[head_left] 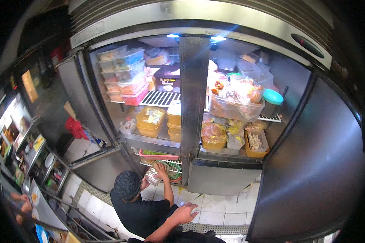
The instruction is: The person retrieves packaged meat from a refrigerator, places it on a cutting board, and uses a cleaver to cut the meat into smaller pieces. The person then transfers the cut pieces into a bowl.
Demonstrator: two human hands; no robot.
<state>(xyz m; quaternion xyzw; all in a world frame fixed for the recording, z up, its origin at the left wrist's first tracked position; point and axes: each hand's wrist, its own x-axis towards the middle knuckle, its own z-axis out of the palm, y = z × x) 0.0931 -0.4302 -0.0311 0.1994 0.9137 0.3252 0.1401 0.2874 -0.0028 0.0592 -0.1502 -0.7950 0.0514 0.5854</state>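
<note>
My left hand [185, 213] reaches in from the lower edge, held in the air in front of the open refrigerator [194, 93]. Its fingers are partly bent, some stretched toward the right, and I see nothing in them. My right hand is out of view. Just left of my hand a crouching co-worker [140, 212] in a black shirt and dark headwear holds a clear plastic-wrapped package [152, 176] with both hands. That package is at the open lower left compartment, below a pink tray [160, 155] of greens on a white wire shelf.
Stacked clear containers [129, 73] fill the upper left shelf. A large clear bin [237, 107] of bagged food sits right, beside a turquoise bowl [273, 96]. Yellow tubs [150, 121] stand lower. An open steel door [312, 170] spans the right; a counter [44, 202] lies left.
</note>
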